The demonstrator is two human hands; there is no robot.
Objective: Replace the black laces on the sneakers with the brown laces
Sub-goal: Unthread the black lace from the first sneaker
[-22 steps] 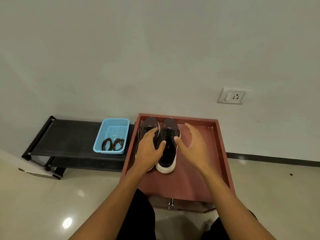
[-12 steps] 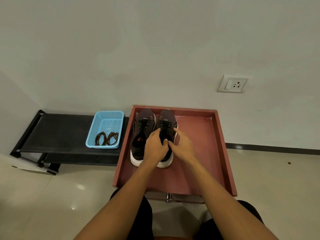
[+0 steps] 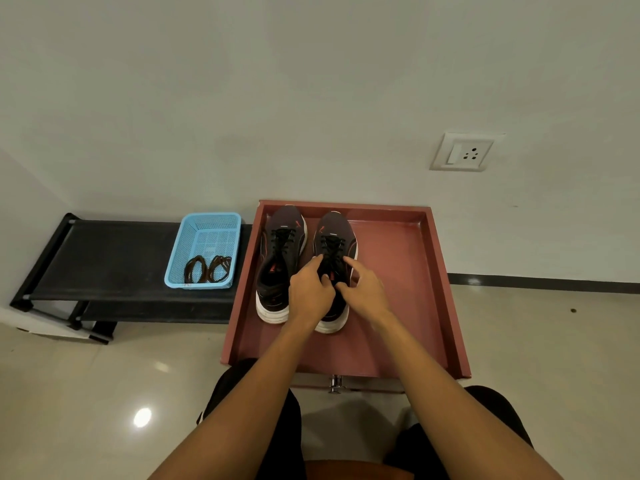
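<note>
1. The sneakers are set side by side in the red tray, toes to the wall, so the tongues are easily reached.
2. The black laces of the shoe nearer the tray's middle are pinched by the curled left hand. The right hand is half-curled there too, but its grip can't be told.
3. The brown laces are coiled in the blue basket beside the tray, probably parked for later.
4. The black laces look thin and fully threaded on both shoes.

Pale wall with socket, glossy tiled floor, black bench.
</note>
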